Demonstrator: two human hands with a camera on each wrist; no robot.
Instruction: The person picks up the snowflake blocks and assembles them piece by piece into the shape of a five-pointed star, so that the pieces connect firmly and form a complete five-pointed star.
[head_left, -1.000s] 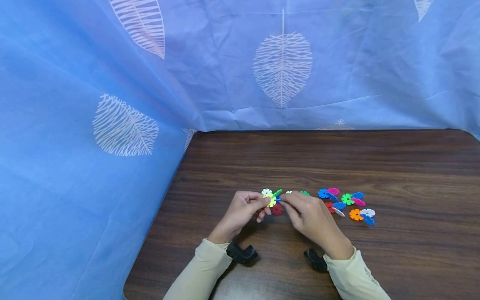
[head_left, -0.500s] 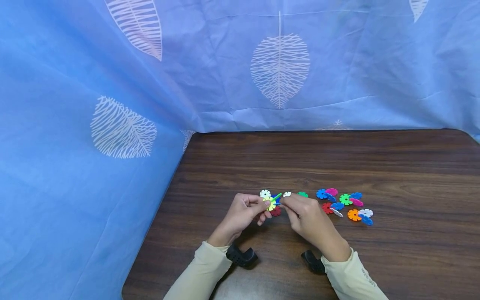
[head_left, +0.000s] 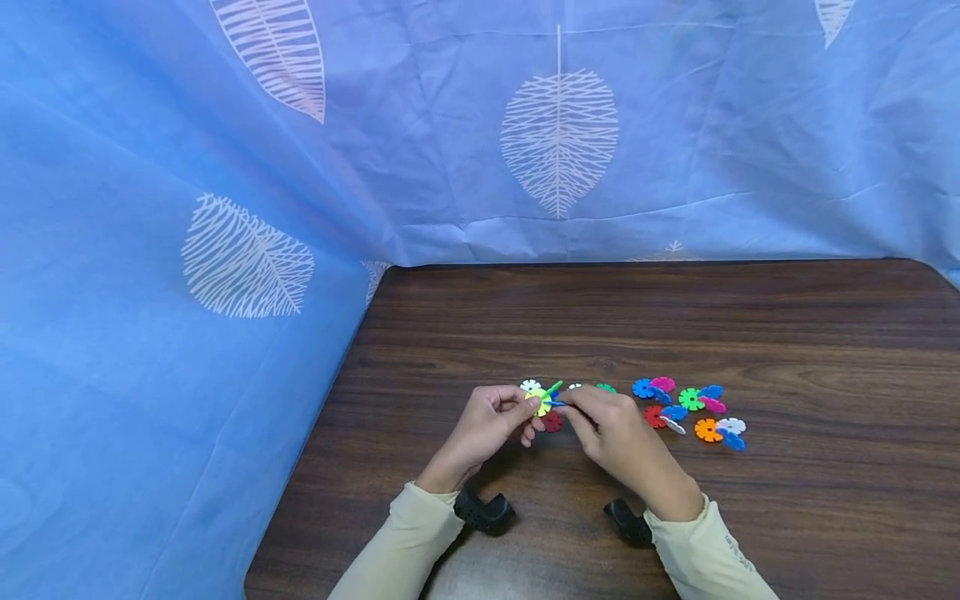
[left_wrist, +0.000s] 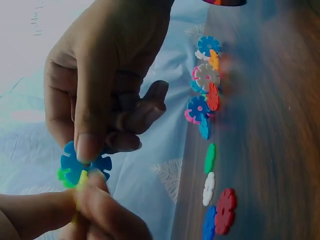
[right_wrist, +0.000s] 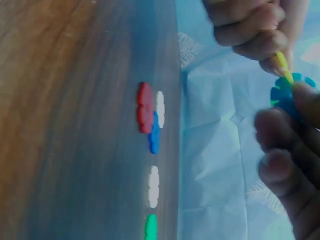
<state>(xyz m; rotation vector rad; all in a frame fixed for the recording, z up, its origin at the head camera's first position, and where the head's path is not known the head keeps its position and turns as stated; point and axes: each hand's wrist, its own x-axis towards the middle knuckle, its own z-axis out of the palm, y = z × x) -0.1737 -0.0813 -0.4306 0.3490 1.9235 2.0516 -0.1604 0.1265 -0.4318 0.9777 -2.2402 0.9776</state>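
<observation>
Between thumb and fingers, my left hand (head_left: 491,427) pinches a yellow notched snowflake disc (head_left: 535,406). A green notched disc (head_left: 552,388) sticks up at an angle from the yellow one. My right hand (head_left: 628,437) pinches a blue notched disc (left_wrist: 73,164), whose edge meets the yellow disc in the left wrist view. How deep their slots interlock cannot be told. Both hands are above the table. Behind them lie a loose white disc (head_left: 530,385), a dark red disc (head_left: 552,422) and a blue disc (left_wrist: 210,223), the last largely hidden in the head view.
A green disc (head_left: 606,388) and a white disc (left_wrist: 208,189) lie beyond my right hand. Several joined disc clusters sit to the right, including a green-blue-pink cluster (head_left: 691,399) and an orange-white-blue cluster (head_left: 708,431). Blue leaf-print cloth (head_left: 450,167) borders the brown table (head_left: 637,325).
The head view has shifted slightly. Both hands stay nearly in place, still gripping the discs, with small shifts in the tilt of the blue and green discs.
</observation>
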